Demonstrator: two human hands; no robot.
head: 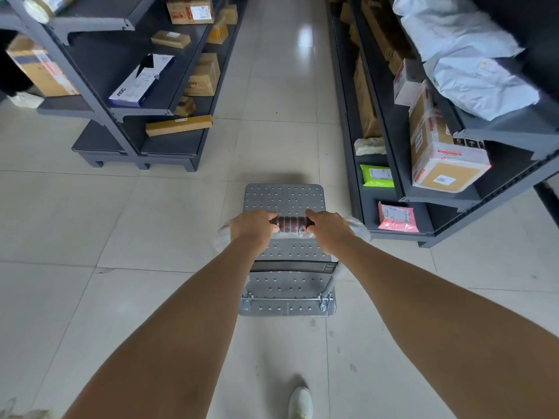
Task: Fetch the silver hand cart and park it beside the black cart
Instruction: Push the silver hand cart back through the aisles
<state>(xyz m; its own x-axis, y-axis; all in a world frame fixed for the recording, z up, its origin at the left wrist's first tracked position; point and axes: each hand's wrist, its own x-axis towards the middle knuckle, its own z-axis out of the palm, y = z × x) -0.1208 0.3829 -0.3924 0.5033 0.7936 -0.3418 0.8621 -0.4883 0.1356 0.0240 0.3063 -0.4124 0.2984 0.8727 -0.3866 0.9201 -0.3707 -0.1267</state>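
The silver hand cart (284, 198) stands on the tiled floor right in front of me, its dimpled metal deck pointing up the aisle. Its handle (292, 224) has a black grip with red rings and plastic wrap on the bar. My left hand (252, 226) grips the left end of that grip. My right hand (328, 228) grips the right end. Both arms reach straight out over the deck. No black cart is in view.
Dark grey shelving (157, 146) with cardboard boxes lines the left of the aisle. More dark shelving (402, 231) with boxes, white bags, a green packet and a pink packet stands close on the cart's right. The tiled aisle (287, 71) runs ahead between them. My white shoe (301, 403) is below.
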